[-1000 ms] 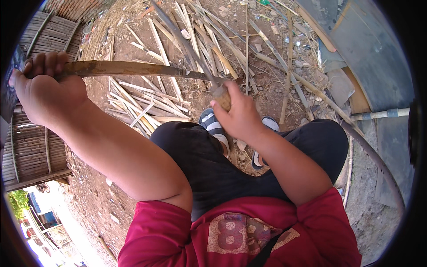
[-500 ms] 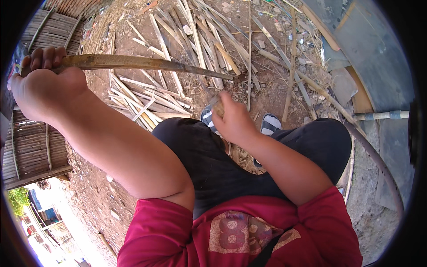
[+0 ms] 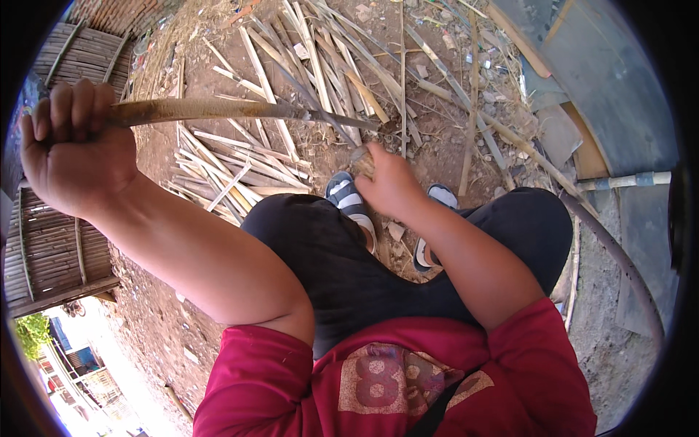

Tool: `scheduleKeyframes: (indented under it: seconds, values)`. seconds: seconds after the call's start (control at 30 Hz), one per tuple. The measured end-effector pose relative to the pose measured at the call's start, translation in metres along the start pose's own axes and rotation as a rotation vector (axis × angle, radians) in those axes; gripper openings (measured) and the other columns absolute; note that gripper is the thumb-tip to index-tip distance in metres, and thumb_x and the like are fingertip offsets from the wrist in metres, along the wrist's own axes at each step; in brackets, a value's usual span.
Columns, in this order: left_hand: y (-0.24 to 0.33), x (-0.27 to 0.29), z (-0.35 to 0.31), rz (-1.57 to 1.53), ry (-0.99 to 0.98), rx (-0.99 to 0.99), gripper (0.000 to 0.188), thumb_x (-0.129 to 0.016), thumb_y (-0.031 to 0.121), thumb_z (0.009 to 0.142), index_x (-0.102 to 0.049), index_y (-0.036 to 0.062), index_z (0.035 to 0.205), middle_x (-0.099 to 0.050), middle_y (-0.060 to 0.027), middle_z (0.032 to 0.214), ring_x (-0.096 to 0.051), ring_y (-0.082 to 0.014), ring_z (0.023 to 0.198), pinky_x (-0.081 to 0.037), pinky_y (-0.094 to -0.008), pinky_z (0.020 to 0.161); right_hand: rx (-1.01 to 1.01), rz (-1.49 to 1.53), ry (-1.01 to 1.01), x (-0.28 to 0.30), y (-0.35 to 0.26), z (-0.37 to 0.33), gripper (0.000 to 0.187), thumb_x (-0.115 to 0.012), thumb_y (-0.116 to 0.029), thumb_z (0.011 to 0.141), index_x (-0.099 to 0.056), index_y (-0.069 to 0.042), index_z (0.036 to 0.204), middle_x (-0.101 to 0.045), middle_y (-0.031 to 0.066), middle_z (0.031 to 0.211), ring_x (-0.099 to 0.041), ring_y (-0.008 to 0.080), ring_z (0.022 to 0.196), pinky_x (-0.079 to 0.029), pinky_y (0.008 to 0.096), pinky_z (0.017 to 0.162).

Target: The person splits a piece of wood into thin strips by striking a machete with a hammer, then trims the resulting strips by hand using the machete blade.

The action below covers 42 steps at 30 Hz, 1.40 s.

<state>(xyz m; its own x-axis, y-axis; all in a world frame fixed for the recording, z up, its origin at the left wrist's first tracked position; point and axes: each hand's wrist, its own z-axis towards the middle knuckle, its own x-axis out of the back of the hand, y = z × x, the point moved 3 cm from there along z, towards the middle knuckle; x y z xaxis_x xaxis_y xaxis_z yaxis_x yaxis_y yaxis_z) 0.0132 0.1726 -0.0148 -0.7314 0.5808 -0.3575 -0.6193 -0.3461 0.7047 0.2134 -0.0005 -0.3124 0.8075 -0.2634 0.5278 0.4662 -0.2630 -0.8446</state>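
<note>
I see the left hand (image 3: 81, 149) clenched on one end of a bamboo strip (image 3: 200, 110), above scattered slats (image 3: 266, 81) — the right hand (image 3: 392, 182) grasps a knife (image 3: 312, 100), seemingly crossing the strip's far part.

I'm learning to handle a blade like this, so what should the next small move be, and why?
Probably ease the blade against the long strip with the right hand, edge kept away from the left hand: the blade crosses the strip near its free end, and the left hand grips the opposite end. Whether blade and strip touch is hard to tell.
</note>
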Motion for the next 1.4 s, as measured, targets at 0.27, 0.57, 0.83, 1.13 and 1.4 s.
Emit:
scheduleKeyframes:
  seconds: [0.27,0.57,0.83,1.13,1.4]
  values:
    - [-0.002,0.0,0.004,-0.127,-0.216,0.077,0.031,-0.045,0.025,0.099,-0.04,0.0156,0.07,-0.033,-0.0004,0.065,-0.026,-0.0148,0.059,-0.024,-0.0315,0.057,0.129,0.035,0.056,0.025,-0.03,-0.003,0.055,-0.072,-0.019,0.081,-0.054,0.002,0.129,-0.069,0.0256,0.085,-0.069,0.0445,0.082,-0.053,0.0501,0.073]
    - [-0.004,0.019,-0.002,-0.131,-0.086,0.075,0.031,-0.048,0.029,0.099,-0.04,0.0166,0.072,-0.032,-0.0003,0.065,-0.025,-0.0149,0.059,-0.024,-0.0319,0.056,0.132,-0.009,-0.02,0.02,-0.041,-0.009,0.043,-0.073,-0.016,0.081,-0.053,-0.002,0.117,-0.068,0.0256,0.083,-0.067,0.0475,0.081,-0.053,0.0535,0.071]
    - [-0.01,-0.011,-0.006,0.054,0.063,-0.037,0.029,-0.046,0.027,0.099,-0.039,0.0154,0.074,-0.031,-0.0003,0.065,-0.025,-0.0151,0.058,-0.024,-0.0318,0.056,0.123,-0.022,0.07,0.017,-0.022,-0.013,0.037,-0.072,-0.015,0.081,-0.055,-0.001,0.111,-0.068,0.026,0.086,-0.068,0.0462,0.084,-0.054,0.0541,0.073]
    - [-0.008,-0.004,0.001,-0.125,-0.168,0.1,0.029,-0.047,0.023,0.097,-0.038,0.0163,0.07,-0.032,-0.0007,0.067,-0.027,-0.0152,0.061,-0.026,-0.0322,0.059,0.169,0.066,0.137,0.029,-0.038,-0.009,0.047,-0.071,-0.016,0.08,-0.056,0.001,0.122,-0.068,0.0265,0.082,-0.068,0.0467,0.08,-0.053,0.0501,0.07]
    - [-0.006,0.023,-0.002,-0.035,0.012,0.022,0.029,-0.047,0.024,0.097,-0.039,0.0154,0.071,-0.031,-0.0012,0.065,-0.026,-0.0155,0.059,-0.024,-0.0324,0.056,0.085,-0.043,-0.116,0.039,-0.05,-0.014,0.04,-0.073,-0.015,0.081,-0.054,0.0,0.113,-0.069,0.0242,0.084,-0.067,0.0474,0.082,-0.053,0.0548,0.073]
